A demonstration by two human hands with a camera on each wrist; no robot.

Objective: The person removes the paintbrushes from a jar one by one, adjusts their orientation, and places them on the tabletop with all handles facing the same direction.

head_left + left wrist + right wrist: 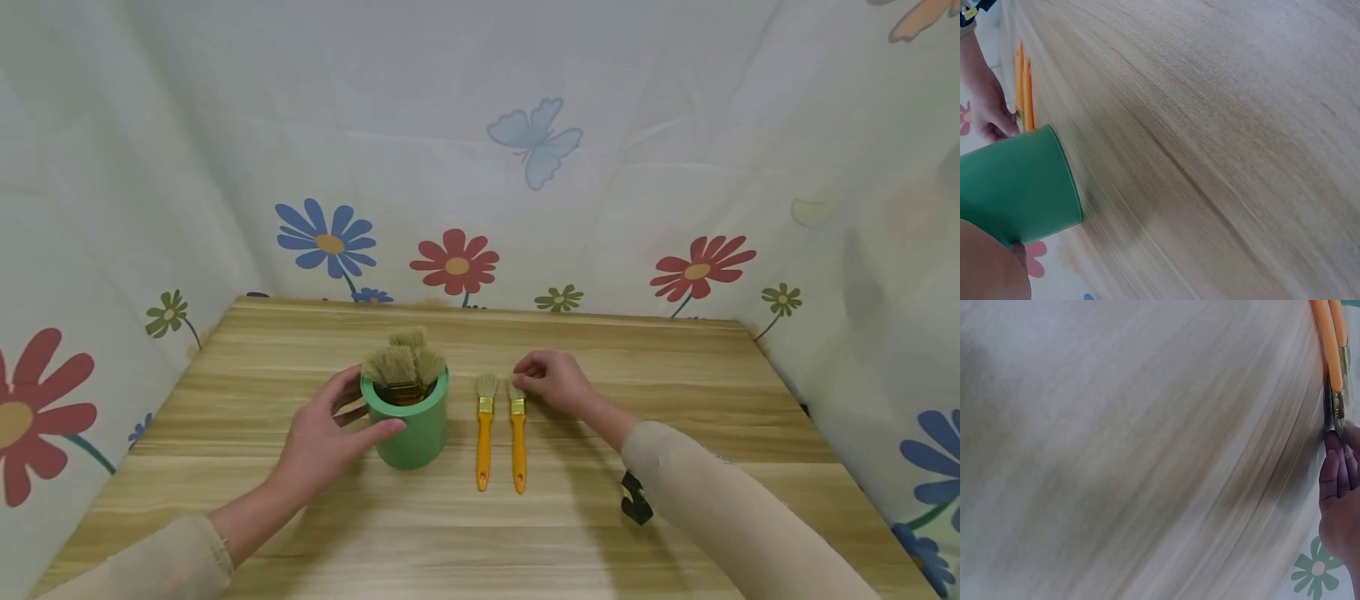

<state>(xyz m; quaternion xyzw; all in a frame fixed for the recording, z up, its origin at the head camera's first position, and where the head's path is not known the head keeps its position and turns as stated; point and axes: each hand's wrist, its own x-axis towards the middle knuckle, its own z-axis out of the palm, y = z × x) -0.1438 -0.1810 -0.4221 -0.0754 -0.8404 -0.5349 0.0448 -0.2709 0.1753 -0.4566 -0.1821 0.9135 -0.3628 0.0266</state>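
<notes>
Before you lies a wood-grained bench [450, 542], with pale cloth [420, 83] rising behind it and along both sides. On the cloth facing you, a light-blue butterfly [540, 143] is printed higher than a blue flower [328, 243] and a red flower [457, 266]. You have a larger red bloom [13, 425] at your left, blue petals [937, 446] at your right.

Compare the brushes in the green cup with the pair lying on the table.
Pose: the cup brushes stand bristles up in the green cup; the lying pair rests flat on the table.
Size: the cup brushes look wider across the bristles than the lying pair.
Handles: those of the cup brushes are mostly hidden; the lying pair's orange handles show fully.
Shared: pale bristles.
</notes>
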